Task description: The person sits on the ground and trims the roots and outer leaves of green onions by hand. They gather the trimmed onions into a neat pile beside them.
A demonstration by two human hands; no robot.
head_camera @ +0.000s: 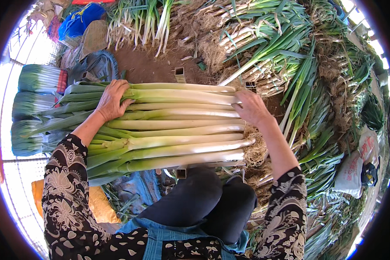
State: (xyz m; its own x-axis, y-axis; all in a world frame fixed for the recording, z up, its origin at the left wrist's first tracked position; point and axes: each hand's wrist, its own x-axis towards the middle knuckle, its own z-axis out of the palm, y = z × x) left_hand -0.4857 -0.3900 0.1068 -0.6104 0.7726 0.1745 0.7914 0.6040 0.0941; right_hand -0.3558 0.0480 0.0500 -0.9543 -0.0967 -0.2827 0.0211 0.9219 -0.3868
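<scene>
A row of large green onions (pixel 182 139) lies side by side across a low metal frame (pixel 181 173), white stems to the right and leaves to the left. My left hand (pixel 113 100) curls over an onion stalk (pixel 169 95) at the far side of the row, where the stem turns green. On that stalk's white end, my right hand (pixel 253 106) rests with its fingers closed around it, hiding the tip. Stringy roots (pixel 256 148) hang from the near stems' right ends. Leaves overlap at the left, so single ones are hard to tell apart.
Stacked onion bundles (pixel 35 104) with red bands sit at the left. Unsorted onions (pixel 263 42) with soil-covered roots lie heaped beyond and to the right. A blue sack (pixel 79 21) is at the far left, white plastic bags (pixel 351 174) at the right. My knees (pixel 195 195) are close below the row.
</scene>
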